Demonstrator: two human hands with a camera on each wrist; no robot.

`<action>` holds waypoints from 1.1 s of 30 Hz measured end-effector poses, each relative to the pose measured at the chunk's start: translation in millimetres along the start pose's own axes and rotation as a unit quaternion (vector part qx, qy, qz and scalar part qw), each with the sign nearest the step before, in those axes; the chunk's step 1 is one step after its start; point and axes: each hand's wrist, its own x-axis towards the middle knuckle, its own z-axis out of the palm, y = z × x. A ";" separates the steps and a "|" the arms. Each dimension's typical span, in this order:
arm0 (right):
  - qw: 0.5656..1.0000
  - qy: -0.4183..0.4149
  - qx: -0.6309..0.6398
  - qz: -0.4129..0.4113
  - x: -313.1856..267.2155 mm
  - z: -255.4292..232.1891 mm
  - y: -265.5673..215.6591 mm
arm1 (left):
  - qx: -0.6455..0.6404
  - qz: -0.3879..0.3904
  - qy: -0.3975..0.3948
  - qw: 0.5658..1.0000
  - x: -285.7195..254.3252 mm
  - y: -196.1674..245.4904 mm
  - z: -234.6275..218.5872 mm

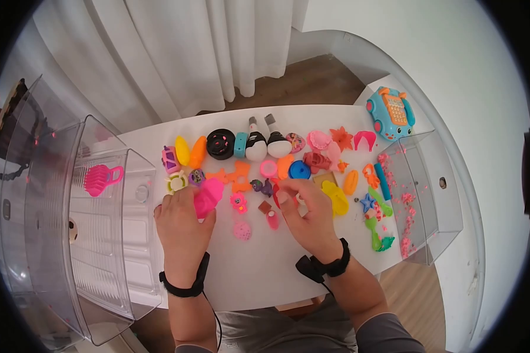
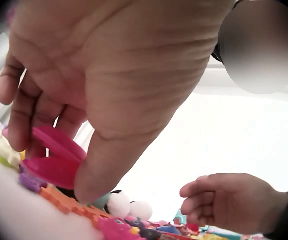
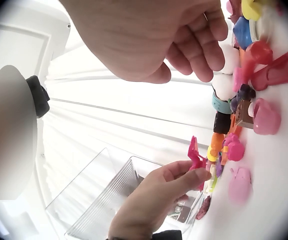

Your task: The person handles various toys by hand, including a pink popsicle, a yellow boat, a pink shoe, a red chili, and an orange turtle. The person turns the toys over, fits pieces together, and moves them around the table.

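My left hand (image 1: 185, 226) pinches a bright pink plastic toy (image 1: 208, 197) between thumb and fingers at the left of the table. In the left wrist view this pink toy (image 2: 59, 172) shows two flaps spread in a V. My right hand (image 1: 309, 215) hovers over the middle of the toys, fingers loosely bent and nothing in them. Under it, in the right wrist view, lie a red scoop-like toy (image 3: 279, 72) and a small pink cup (image 3: 267, 117). A yellow toy (image 1: 334, 197) lies just right of that hand, and a pink flower toy (image 1: 238, 202) sits between both hands.
Clear plastic bins (image 1: 126, 235) stand at the left, one with a pink comb-like toy (image 1: 103, 179). Another clear bin (image 1: 439, 217) with pink bits is at the right, below a blue toy phone (image 1: 390, 113). Several toys line the white table's (image 1: 259, 265) far side.
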 end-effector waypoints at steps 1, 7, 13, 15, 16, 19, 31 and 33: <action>0.999 0.001 -0.025 -0.023 0.1 1.6 2.5 | 0.000 -0.001 0.001 1.000 -2.0 -2.4 1.1; 0.992 -0.009 -0.073 -0.098 3.5 3.0 4.4 | 0.104 0.026 -0.049 0.993 -5.5 -4.6 13.1; 0.991 -0.010 -0.088 -0.105 3.9 2.4 5.3 | 0.128 0.022 -0.037 0.991 -4.3 -3.2 11.5; 0.991 -0.008 -0.090 -0.103 3.7 2.3 5.2 | 0.125 0.018 0.003 0.992 -4.5 -0.5 11.1; 0.991 -0.006 -0.093 -0.101 3.5 2.2 5.2 | 0.125 0.019 0.002 0.992 -4.3 1.5 10.7; 0.990 -0.003 -0.098 -0.101 3.2 2.3 5.2 | 0.113 -0.013 0.018 0.993 -2.0 7.8 10.5; 0.983 -0.019 -0.144 -0.109 2.6 -0.4 3.8 | 0.007 0.079 -0.076 0.994 -13.1 29.5 -2.7; 0.983 -0.026 -0.147 -0.107 2.0 -0.1 2.5 | 0.005 0.088 -0.062 0.994 -14.7 32.6 -2.6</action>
